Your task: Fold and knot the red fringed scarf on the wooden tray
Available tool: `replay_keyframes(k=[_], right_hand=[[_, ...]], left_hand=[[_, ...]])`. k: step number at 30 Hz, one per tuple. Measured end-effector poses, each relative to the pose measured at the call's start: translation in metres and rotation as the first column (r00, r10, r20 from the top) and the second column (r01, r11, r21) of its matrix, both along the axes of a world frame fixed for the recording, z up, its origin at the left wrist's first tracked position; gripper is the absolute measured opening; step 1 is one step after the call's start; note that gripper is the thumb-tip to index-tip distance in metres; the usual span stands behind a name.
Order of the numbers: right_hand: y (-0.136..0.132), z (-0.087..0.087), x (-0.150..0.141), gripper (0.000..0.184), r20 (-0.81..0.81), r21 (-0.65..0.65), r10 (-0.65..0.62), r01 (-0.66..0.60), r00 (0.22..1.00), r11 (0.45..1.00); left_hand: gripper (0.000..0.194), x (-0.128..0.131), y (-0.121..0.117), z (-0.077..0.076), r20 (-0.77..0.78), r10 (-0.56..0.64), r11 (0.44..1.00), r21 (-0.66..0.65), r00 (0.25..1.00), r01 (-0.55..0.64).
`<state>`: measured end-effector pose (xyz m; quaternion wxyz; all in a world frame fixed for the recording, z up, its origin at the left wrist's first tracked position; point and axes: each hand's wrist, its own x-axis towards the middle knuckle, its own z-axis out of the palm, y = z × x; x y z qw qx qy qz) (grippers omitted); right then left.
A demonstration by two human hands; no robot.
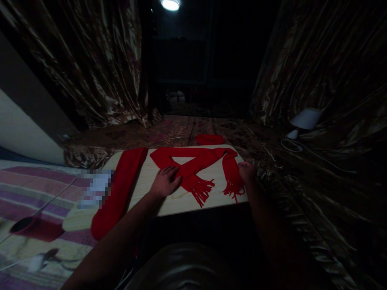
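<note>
Loosely open left hand [165,182] on red scarf [193,167], right hand [247,171] pinching its edge, bare board [217,175] between fringes [201,191].

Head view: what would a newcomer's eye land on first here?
Probably the bright red fringed scarf, looped across the pale wooden board between the left hand and right hand. Next, the glowing light at the top, against the dark window.

The scarf [193,171] is showing matt red cloth with stringy fringes, the board [178,201] is displaying smooth, pale wood with visible grain, the curtains [105,60] are gleaming like satiny patterned fabric, and the striped bedding [18,189] is looking like soft, dull cloth.
</note>
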<state>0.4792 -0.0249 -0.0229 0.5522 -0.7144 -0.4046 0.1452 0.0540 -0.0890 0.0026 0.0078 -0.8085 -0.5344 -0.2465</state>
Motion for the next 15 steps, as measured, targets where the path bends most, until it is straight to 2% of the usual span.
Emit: replay_keyframes(k=[15], right_hand=[[0.0007,-0.0065,0.0014,0.017,0.031,0.024,0.037,-0.038,0.999,0.999]], left_hand=[[0.058,0.0005,-0.0002,0.0001,-0.017,0.023,1.0,0.004,1.0,-0.023]])
